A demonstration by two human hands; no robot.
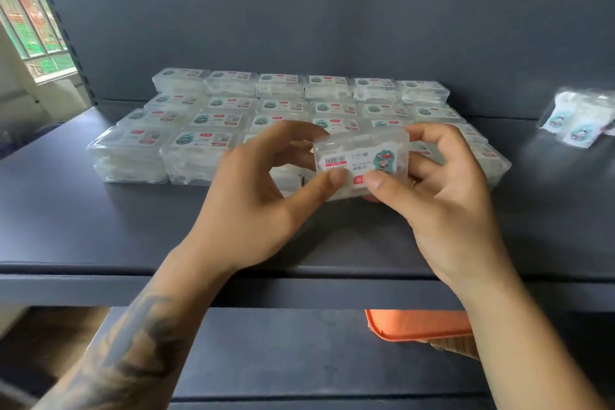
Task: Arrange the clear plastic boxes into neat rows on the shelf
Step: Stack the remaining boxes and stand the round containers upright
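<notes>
Two hands hold one clear plastic box (361, 161) up in the air, just in front of the big block of boxes (233, 123) on the dark shelf (100, 226). The left hand (256, 210) has its grip on the left end of the box, thumb on the near side and fingers curled round the far side. The right hand (446, 196) grasps the right end the same way, with its thumb pressed on the front by the red tag. The box label shows a barcode and a small green cartoon picture, and it looks upside down.

The block of boxes sits behind the held box, in neat rows that reach to the back wall, and the boxes are stacked. Well to the right of the block lie a few small clear packets (579, 118). Below the shelf edge, under the right wrist, an orange tray (416, 324) peeks out. Far left of the block is a window (30, 20).
</notes>
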